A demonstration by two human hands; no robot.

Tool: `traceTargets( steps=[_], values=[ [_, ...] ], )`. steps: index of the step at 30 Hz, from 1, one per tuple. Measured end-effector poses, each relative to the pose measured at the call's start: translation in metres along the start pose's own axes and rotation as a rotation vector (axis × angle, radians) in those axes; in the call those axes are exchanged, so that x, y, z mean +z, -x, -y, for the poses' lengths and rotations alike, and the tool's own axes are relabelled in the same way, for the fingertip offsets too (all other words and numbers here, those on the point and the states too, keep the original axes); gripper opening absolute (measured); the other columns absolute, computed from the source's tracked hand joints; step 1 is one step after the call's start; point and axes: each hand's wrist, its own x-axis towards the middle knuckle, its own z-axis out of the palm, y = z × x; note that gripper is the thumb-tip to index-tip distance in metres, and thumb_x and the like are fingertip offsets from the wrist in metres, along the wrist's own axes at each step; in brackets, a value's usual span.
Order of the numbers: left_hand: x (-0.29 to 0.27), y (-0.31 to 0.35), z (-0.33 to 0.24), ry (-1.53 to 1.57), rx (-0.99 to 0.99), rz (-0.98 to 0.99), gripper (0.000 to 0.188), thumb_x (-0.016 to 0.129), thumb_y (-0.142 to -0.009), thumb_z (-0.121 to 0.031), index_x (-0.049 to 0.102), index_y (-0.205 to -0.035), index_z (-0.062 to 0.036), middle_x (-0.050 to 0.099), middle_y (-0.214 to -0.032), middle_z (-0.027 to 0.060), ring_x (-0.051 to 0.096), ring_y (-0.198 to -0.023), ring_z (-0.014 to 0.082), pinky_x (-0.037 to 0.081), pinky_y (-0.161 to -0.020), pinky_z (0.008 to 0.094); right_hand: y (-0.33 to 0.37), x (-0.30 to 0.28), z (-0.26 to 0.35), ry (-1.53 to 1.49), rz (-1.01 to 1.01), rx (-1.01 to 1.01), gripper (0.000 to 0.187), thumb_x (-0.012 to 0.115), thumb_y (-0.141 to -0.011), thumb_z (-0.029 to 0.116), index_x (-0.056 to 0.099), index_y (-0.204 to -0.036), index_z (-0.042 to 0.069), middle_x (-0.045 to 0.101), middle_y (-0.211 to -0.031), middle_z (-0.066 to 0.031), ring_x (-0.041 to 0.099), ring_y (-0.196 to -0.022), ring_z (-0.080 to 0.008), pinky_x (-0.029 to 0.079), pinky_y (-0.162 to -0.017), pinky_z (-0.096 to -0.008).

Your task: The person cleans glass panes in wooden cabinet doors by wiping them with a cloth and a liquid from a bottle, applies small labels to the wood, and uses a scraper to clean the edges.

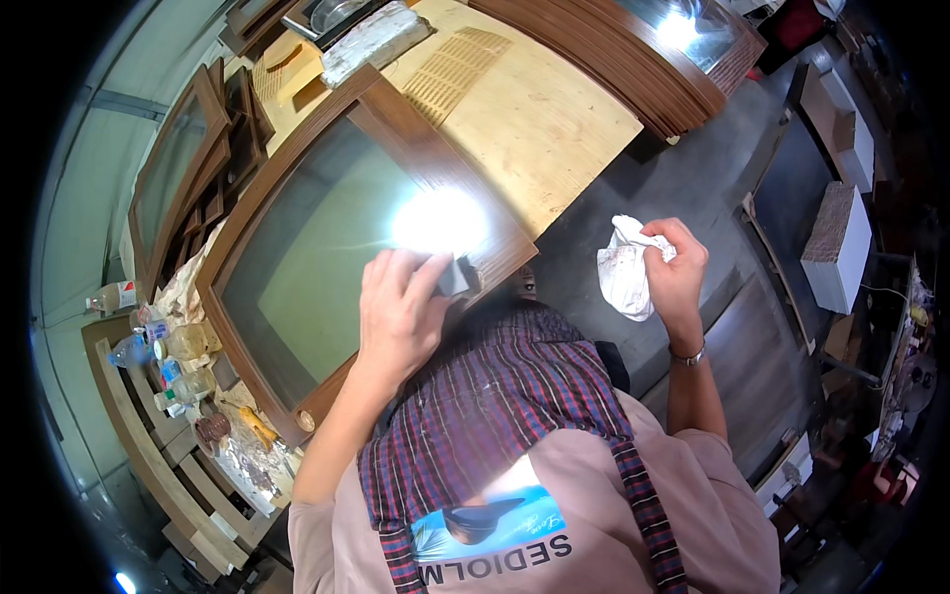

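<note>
A brown wooden frame door with a glass pane point(307, 267) lies flat in front of me, and a lamp's bright glare reflects in the glass. My left hand point(401, 307) rests over its near rail with the fingers closed on a small grey block point(453, 280), which looks like a sanding block and sits at the rail near the right corner. Off to the right, away from the door, my right hand point(677, 269) grips a crumpled white cloth point(626, 269) with stains on it. The cloth hangs in the air above the floor.
A pale plywood sheet point(554, 129) lies beneath the door. Stacked brown frames point(633, 59) stand at the far right, and more frames point(188, 158) lean at the left. Several plastic bottles point(188, 342) and a yellow-handled tool point(259, 424) crowd the left edge. White boxes point(836, 247) stand farther right.
</note>
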Motion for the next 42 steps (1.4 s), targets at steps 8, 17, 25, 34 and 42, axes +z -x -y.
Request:
traceTargets(
  steps=[8, 17, 25, 34, 42],
  values=[
    [0.009, -0.006, -0.005, -0.016, -0.038, -0.022, 0.051, 0.069, -0.060, 0.004, 0.067, -0.110, -0.0041, 0.060, -0.093, 0.0089, 0.057, -0.084, 0.0282, 0.045, -0.078, 0.0398, -0.011, 0.009, -0.005, -0.044, 0.057, 0.014, 0.019, 0.051, -0.071, -0.008, 0.063, -0.086, -0.004, 0.062, -0.081, -0.0150, 0.063, -0.073, -0.0289, 0.048, -0.069, -0.0314],
    [-0.006, -0.010, 0.001, 0.221, -0.237, -0.166, 0.038, 0.074, -0.074, 0.001, 0.066, -0.111, 0.0007, 0.064, -0.105, 0.0111, 0.062, -0.100, 0.0243, 0.049, -0.088, 0.0348, -0.019, 0.017, -0.002, -0.041, 0.091, -0.035, 0.019, 0.052, -0.071, -0.008, 0.064, -0.086, -0.003, 0.063, -0.081, -0.0152, 0.064, -0.074, -0.0304, 0.049, -0.070, -0.0324],
    [-0.034, 0.042, 0.024, 1.247, -0.696, -0.395, 0.051, 0.068, -0.088, -0.014, 0.050, -0.131, 0.0053, 0.059, -0.119, 0.0118, 0.060, -0.107, 0.0179, 0.050, -0.095, 0.0329, -0.035, 0.042, 0.052, -0.054, 0.083, -0.316, 0.021, 0.058, -0.071, -0.006, 0.066, -0.090, 0.000, 0.066, -0.088, -0.0147, 0.065, -0.079, -0.0325, 0.052, -0.072, -0.0379],
    [-0.143, 0.203, 0.086, 1.129, -0.660, -1.111, 0.027, 0.061, -0.099, -0.028, 0.057, -0.115, -0.0064, 0.067, -0.101, 0.0061, 0.062, -0.087, 0.0156, 0.050, -0.075, 0.0338, -0.004, 0.111, 0.098, 0.251, 0.455, -0.788, 0.024, 0.069, -0.069, 0.010, 0.071, -0.093, 0.011, 0.061, -0.090, -0.0062, 0.058, -0.085, -0.0281, 0.045, -0.073, -0.0419],
    [-0.146, 0.306, 0.056, 0.536, -1.070, -1.191, 0.024, 0.070, -0.092, -0.007, 0.064, -0.114, -0.0014, 0.064, -0.102, 0.0029, 0.058, -0.086, 0.0092, 0.050, -0.076, 0.0246, 0.012, 0.129, 0.137, -0.028, 0.618, -0.757, 0.010, 0.071, -0.071, 0.000, 0.062, -0.075, 0.003, 0.054, -0.072, -0.0088, 0.051, -0.068, -0.0272, 0.040, -0.059, -0.0384]
  ],
)
